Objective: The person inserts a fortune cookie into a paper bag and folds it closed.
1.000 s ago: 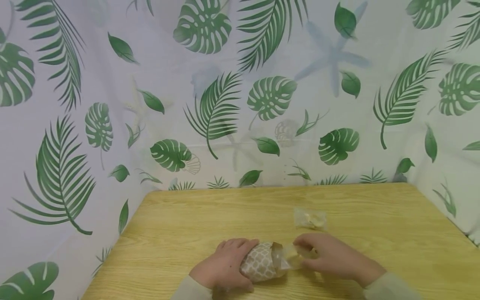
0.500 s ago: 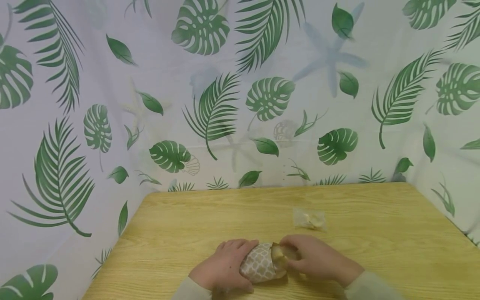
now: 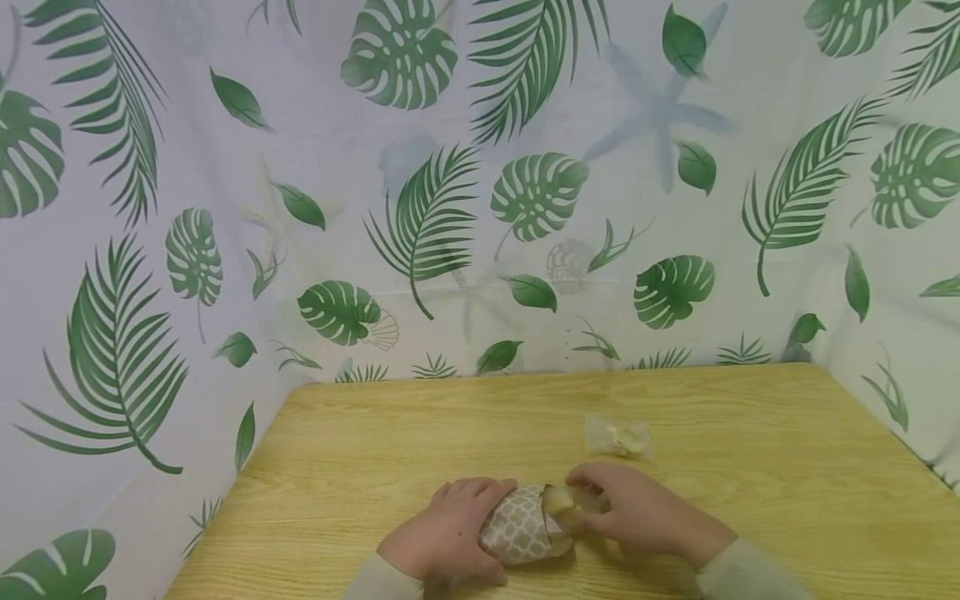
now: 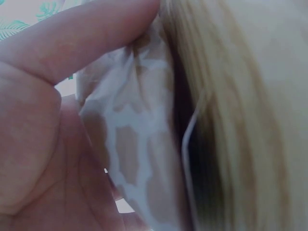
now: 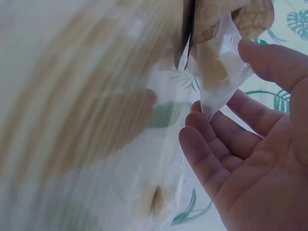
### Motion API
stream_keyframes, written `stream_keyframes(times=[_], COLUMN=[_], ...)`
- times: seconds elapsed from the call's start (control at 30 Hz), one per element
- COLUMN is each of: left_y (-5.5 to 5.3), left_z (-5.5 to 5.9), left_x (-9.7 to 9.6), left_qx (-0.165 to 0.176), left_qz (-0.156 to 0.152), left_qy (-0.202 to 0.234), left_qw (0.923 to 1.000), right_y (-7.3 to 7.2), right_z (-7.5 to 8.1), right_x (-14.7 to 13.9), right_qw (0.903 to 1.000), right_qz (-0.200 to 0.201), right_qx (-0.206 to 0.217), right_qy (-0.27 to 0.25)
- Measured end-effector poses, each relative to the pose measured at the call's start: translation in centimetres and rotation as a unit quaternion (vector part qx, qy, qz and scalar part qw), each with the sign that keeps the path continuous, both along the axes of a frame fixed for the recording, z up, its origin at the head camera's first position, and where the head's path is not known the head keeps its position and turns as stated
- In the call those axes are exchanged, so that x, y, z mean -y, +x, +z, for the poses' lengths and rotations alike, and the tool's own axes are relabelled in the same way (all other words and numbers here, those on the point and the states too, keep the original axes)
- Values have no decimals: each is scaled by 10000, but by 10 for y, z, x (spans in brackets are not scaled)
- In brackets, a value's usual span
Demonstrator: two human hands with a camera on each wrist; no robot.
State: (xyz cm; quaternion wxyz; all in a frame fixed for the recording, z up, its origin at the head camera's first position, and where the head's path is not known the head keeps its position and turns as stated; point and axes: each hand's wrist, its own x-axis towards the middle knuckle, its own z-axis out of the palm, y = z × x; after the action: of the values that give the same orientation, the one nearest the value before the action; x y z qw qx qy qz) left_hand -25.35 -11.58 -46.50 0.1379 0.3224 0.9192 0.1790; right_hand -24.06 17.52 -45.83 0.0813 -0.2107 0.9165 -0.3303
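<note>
Lattice-patterned pouch (image 3: pixel 517 529), left fingers (image 3: pixel 497 496) gripping, right fingers (image 5: pixel 202 154) holding clear packet (image 5: pixel 216 70)

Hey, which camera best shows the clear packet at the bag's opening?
The right wrist view: the clear packet appears close up there, plainly see-through, beside the right hand. The head view has it small and blurred, between that hand and the patterned bag; the left wrist view doesn't show it.

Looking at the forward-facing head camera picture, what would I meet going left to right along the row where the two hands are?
Left hand → brown-and-white patterned pouch → clear packet at the pouch's open end → right hand.
</note>
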Motion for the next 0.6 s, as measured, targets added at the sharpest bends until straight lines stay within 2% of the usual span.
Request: stream_keyframes(times=[0.23, 0.6], left_y=[0, 2], left_z=[2, 3], left_x=[1, 0], left_qx=[-15, -10], left_qz=[-59, -52], left_qy=[47, 0], left_qw=[10000, 10000], right_y=[1, 0], right_z=[1, -5], right_x=[-6, 7], right_qw=[9998, 9985], right_qz=[137, 371], right_qx=[-124, -375], right_qy=[46, 116])
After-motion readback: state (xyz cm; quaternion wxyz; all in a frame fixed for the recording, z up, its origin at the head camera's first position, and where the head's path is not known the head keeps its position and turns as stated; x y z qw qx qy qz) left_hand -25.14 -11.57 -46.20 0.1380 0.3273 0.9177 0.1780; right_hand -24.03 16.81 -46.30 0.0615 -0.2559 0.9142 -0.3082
